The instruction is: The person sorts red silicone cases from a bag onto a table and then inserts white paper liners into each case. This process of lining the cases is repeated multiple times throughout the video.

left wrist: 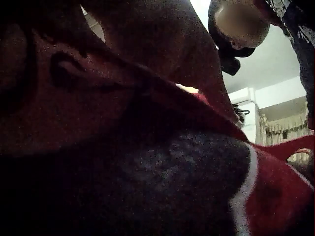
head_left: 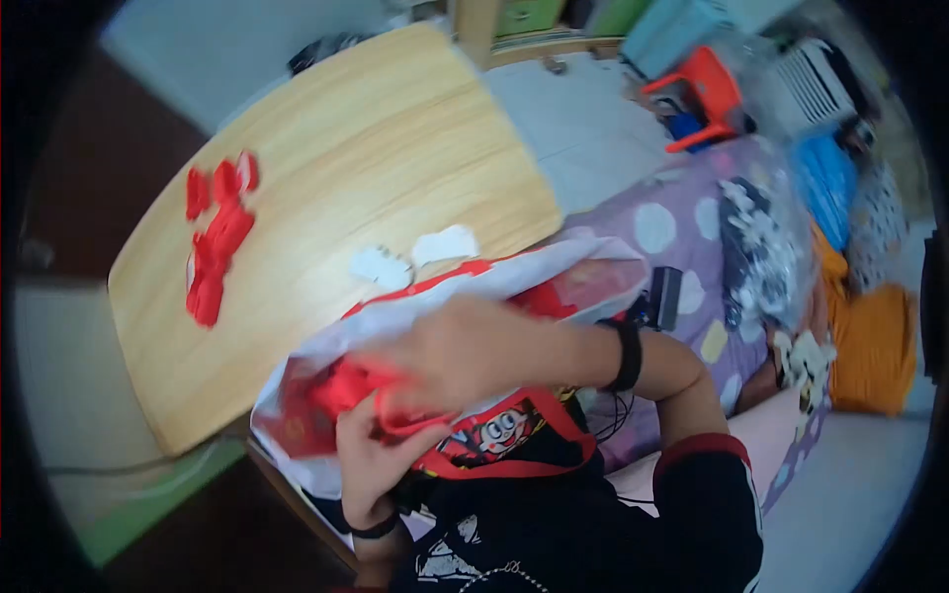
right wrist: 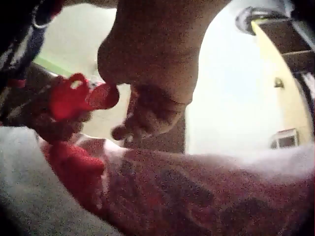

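A large bag with white edges [head_left: 326, 346] lies open across the lap, with red things [head_left: 346, 385] inside its left end. At that end, my left hand [head_left: 371, 460] grips a red piece with a round hole [right wrist: 74, 101] between thumb and fingers. My right hand [head_left: 450, 351] is blurred just above it, over the bag. In the right wrist view its fingers [right wrist: 147, 118] hang loosely bent beside the red piece, with nothing visible in them. The left wrist view is dark and shows mostly cloth.
Several red pieces [head_left: 222, 232] lie on the left of the wooden table [head_left: 395, 128]. Two white pieces [head_left: 445, 244] lie near its front edge. A red strap and a cartoon print [head_left: 499, 430] show at the lap. To the right are a purple dotted bedcover [head_left: 657, 227] and a red chair [head_left: 712, 89].
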